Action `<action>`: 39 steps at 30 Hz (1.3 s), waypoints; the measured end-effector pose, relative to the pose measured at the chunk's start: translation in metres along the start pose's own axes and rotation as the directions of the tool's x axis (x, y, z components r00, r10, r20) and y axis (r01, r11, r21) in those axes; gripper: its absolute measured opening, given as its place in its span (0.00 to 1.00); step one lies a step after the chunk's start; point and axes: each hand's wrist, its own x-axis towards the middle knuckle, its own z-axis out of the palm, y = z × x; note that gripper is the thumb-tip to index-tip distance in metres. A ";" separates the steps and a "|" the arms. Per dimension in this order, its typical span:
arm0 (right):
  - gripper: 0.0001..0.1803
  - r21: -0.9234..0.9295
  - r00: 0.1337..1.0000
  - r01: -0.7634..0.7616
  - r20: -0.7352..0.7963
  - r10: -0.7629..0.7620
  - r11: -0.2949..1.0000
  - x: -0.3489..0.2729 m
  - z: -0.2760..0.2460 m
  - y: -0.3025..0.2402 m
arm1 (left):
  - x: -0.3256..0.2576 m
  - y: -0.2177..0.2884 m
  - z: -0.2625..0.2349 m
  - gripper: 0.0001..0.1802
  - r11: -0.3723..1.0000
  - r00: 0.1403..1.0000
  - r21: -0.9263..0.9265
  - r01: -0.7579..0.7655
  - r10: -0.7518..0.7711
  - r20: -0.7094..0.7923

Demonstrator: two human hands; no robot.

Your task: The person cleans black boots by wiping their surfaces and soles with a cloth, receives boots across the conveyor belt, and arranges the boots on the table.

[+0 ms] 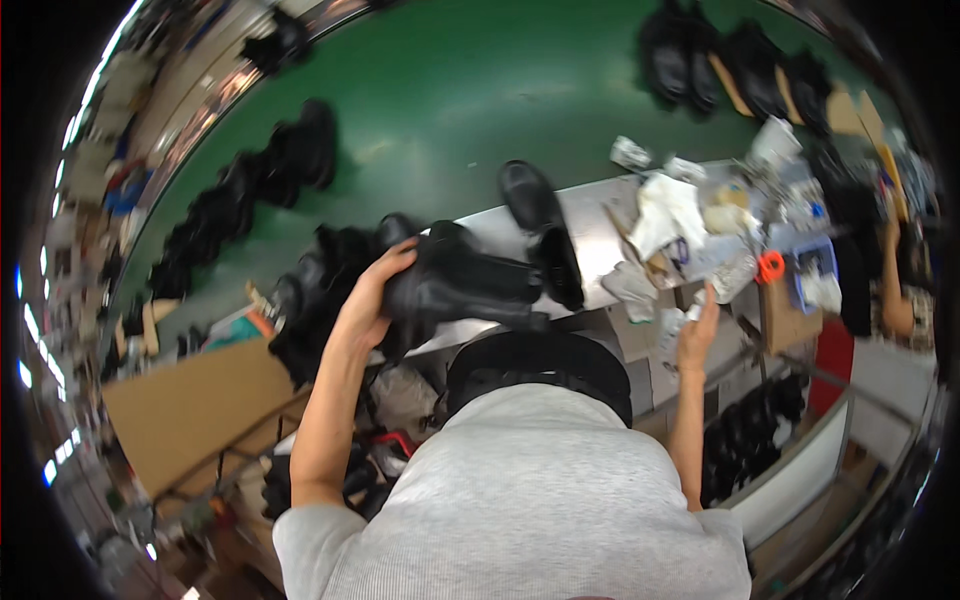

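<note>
My left hand [372, 298] is closed around one end of a black leather boot [470, 280], held sideways in front of my waist at the bench edge. Just beyond it another black boot [535, 205] lies on the metal bench top [597, 245], toe pointing away. On the right, my right hand [698, 335] is raised at the near edge of the bench. A white crumpled piece [670, 335] shows at its fingers; whether it is cloth, paper or plastic I cannot tell. A grey-white rag [630, 287] lies close by.
Black boots [310, 275] crowd the bench on my left. More footwear stands on the green surface [450, 110], with black shoes [680, 60] at the far right. White cloth [668, 215] and an orange ring-shaped item [770, 267] lie right. Another person's arm [893, 280] appears there.
</note>
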 end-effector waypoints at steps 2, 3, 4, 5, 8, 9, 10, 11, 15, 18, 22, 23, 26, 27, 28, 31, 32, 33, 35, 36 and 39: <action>0.24 0.367 0.962 -0.255 0.000 0.274 0.895 0.027 -0.002 -0.006 | 0.003 -0.004 0.000 0.25 0.991 0.995 0.101 -0.093 0.090 0.038; 0.22 0.500 0.913 -0.397 0.128 0.388 0.769 0.047 -0.007 0.018 | 0.000 -0.004 0.002 0.20 0.985 0.994 0.135 -0.107 0.103 0.038; 0.23 0.656 0.861 -0.479 0.224 0.456 0.583 0.067 -0.011 0.034 | 0.000 -0.009 0.002 0.18 0.972 0.989 0.182 -0.151 0.148 0.029; 0.26 0.736 0.690 -0.623 0.358 0.629 0.265 0.095 -0.015 0.036 | -0.001 -0.015 0.001 0.17 0.954 0.981 0.231 -0.191 0.191 0.024; 0.31 0.601 0.647 -0.737 0.492 0.583 0.309 0.134 -0.036 0.021 | -0.005 -0.034 0.001 0.17 0.805 0.940 0.519 -0.288 0.341 -0.006; 0.31 0.488 0.747 -0.665 0.463 0.478 0.566 0.139 -0.042 -0.020 | -0.005 -0.043 0.002 0.20 0.713 0.912 0.622 -0.323 0.410 0.004; 0.31 0.348 0.817 -0.527 0.459 0.349 0.775 0.137 -0.047 -0.066 | -0.010 -0.046 0.009 0.22 0.693 0.930 0.679 -0.242 0.365 -0.042; 0.29 0.378 0.762 -0.528 0.605 0.229 0.760 0.128 -0.052 -0.124 | -0.015 -0.045 0.016 0.22 0.659 0.928 0.720 -0.219 0.368 -0.055; 0.15 0.484 0.330 -0.600 0.875 -0.354 0.637 0.078 -0.017 -0.255 | -0.015 -0.047 0.017 0.22 0.663 0.909 0.707 -0.246 0.410 -0.069; 0.09 0.482 0.308 -0.549 0.876 -0.371 0.683 0.062 0.018 -0.280 | -0.014 -0.047 0.020 0.22 0.655 0.901 0.716 -0.241 0.424 -0.085; 0.06 0.418 0.310 -0.371 0.897 -0.314 0.829 0.055 0.023 -0.293 | -0.015 -0.050 0.023 0.21 0.648 0.889 0.732 -0.208 0.437 -0.135; 0.06 0.410 0.296 -0.365 0.902 -0.313 0.836 0.053 0.026 -0.292 | -0.015 -0.051 0.023 0.21 0.631 0.881 0.748 -0.206 0.452 -0.139; 0.06 0.458 0.381 -0.533 0.881 -0.282 0.711 0.050 0.033 -0.286 | -0.015 -0.049 0.027 0.20 0.606 0.876 0.770 -0.201 0.463 -0.136; 0.05 0.388 0.339 -0.630 0.917 -0.211 0.672 0.054 0.030 -0.288 | -0.015 -0.049 0.027 0.18 0.568 0.868 0.798 -0.201 0.481 -0.124; 0.05 0.314 0.290 -0.719 0.946 -0.143 0.620 0.055 0.029 -0.289 | -0.015 -0.050 0.027 0.18 0.573 0.869 0.795 -0.200 0.478 -0.125; 0.04 0.402 0.320 -0.643 0.914 -0.249 0.651 0.044 0.025 -0.288 | -0.016 -0.051 0.026 0.18 0.585 0.864 0.782 -0.214 0.487 -0.127; 0.04 0.392 0.314 -0.535 0.915 -0.254 0.748 0.045 0.021 -0.292 | -0.015 -0.051 0.024 0.18 0.590 0.861 0.776 -0.224 0.493 -0.127; 0.04 0.387 0.315 -0.540 0.917 -0.246 0.748 0.046 0.023 -0.291 | -0.016 -0.052 0.025 0.18 0.594 0.859 0.769 -0.235 0.498 -0.122; 0.05 0.331 0.298 -0.721 0.941 -0.158 0.609 0.049 0.028 -0.290 | -0.017 -0.049 0.026 0.18 0.591 0.869 0.772 -0.233 0.483 -0.107; 0.05 0.329 0.296 -0.724 0.942 -0.158 0.607 0.049 0.028 -0.290 | -0.017 -0.047 0.026 0.18 0.587 0.872 0.777 -0.229 0.478 -0.104; 0.04 0.364 0.287 -0.648 0.930 -0.229 0.669 0.044 0.022 -0.287 | -0.019 -0.053 0.025 0.18 0.595 0.864 0.765 -0.247 0.493 -0.104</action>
